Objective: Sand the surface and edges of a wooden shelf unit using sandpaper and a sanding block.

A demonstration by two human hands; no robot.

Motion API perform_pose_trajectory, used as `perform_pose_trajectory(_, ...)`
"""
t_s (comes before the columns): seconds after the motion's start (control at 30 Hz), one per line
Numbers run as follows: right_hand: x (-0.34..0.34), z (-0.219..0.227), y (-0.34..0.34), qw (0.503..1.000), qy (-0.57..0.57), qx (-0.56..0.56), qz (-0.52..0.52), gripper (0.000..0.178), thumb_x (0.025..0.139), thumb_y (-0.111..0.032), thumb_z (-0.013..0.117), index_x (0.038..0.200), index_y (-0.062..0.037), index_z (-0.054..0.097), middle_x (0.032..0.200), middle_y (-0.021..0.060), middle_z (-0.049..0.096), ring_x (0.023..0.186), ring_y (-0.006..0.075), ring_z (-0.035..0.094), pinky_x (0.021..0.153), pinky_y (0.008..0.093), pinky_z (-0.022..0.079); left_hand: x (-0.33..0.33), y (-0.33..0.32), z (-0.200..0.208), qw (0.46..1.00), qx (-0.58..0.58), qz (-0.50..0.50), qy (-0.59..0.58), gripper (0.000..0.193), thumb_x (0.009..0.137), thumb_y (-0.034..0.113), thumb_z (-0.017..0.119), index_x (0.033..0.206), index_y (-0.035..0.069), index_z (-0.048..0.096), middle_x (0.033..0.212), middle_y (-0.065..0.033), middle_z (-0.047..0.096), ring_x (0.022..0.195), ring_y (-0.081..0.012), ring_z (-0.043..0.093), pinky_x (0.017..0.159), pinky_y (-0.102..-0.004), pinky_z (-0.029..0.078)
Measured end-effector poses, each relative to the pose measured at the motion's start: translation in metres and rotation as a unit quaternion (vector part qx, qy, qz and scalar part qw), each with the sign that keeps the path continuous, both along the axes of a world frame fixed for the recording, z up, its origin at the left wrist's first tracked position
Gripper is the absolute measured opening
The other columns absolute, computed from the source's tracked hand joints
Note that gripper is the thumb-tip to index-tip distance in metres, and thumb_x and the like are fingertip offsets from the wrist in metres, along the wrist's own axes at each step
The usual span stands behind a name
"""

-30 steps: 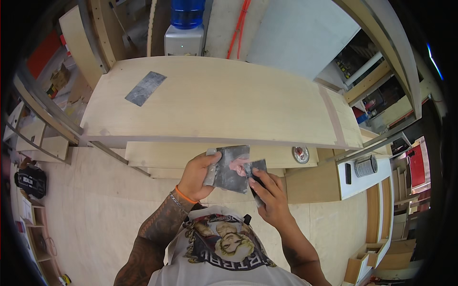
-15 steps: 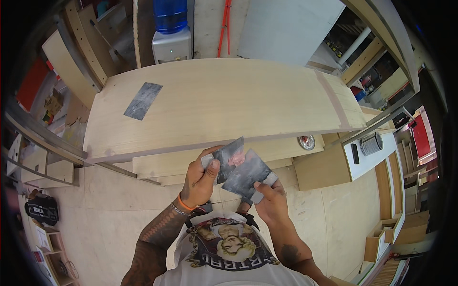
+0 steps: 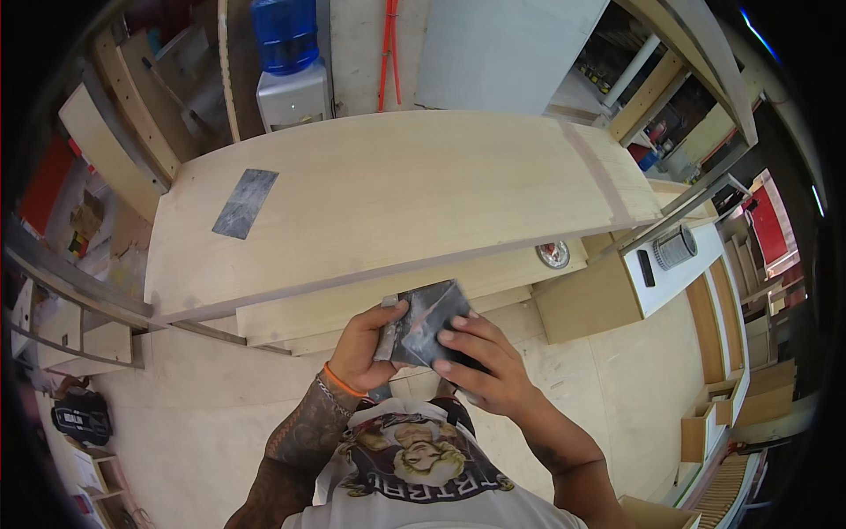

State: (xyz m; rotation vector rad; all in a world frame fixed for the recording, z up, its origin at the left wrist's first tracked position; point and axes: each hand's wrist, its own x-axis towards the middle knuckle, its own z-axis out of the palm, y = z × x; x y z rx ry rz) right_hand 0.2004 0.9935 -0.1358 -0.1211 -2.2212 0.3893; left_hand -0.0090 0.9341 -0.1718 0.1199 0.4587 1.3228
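In front of my chest my left hand grips a flat grey putty spreader, thumb on its near face. My right hand holds a second grey spreader, fingers laid across its face and the thumb hidden. The two blades overlap, and a thin pink streak of putty shows near their upper part. Beyond my hands lies a wide pale wooden panel, with a pinkish filled strip across its right part. A dark grey rectangular sheet rests flat on its left side.
A lower shelf under the panel carries a round metal lid with pink putty. To the right, a white-topped cabinet bears a tin can and a small black object. A water dispenser stands behind.
My right hand has turned its spreader and brought it over the left one, fingers now across the blade. The pink lump of putty now shows as only a streak. The view has shifted slightly.
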Motion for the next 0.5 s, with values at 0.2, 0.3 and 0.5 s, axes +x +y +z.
perform_pose_trajectory(0.2,0.021,-0.017,0.019,0.985,-0.157,-0.045,-0.064,0.058,0.063,0.008,0.071,0.118,-0.0102,0.065,0.123,0.0135,0.06,0.119,0.0365,0.057,0.101,0.0474,0.048,-0.019,-0.008,0.012,0.992,0.003,0.077,0.104,0.03,0.099,0.016,0.052,0.123,-0.001,0.055,0.113,-0.0104,0.065,0.099,-0.0211,0.068,0.089,-0.0393,0.056)
perform_pose_trajectory(0.3,0.031,-0.001,0.027,0.976,-0.194,-0.015,-0.096,0.057,0.062,0.011,0.068,0.115,-0.0095,0.067,0.124,0.0107,0.062,0.116,0.0349,0.059,0.096,0.0457,0.051,-0.035,-0.006,0.018,0.992,0.011,0.065,0.109,0.03,0.098,0.014,0.053,0.125,0.001,0.054,0.115,-0.0092,0.065,0.1,-0.0206,0.068,0.09,-0.0391,0.056)
perform_pose_trajectory(0.5,0.006,0.06,0.037,0.97,-0.194,0.145,-0.02,0.043,0.076,-0.012,0.068,0.118,-0.0143,0.067,0.129,0.0061,0.063,0.115,0.0277,0.061,0.1,0.0443,0.049,-0.058,0.006,0.035,0.982,0.065,-0.018,0.178,0.038,0.096,0.01,0.054,0.133,0.0,0.049,0.123,-0.0121,0.062,0.109,-0.0217,0.066,0.093,-0.0374,0.055)
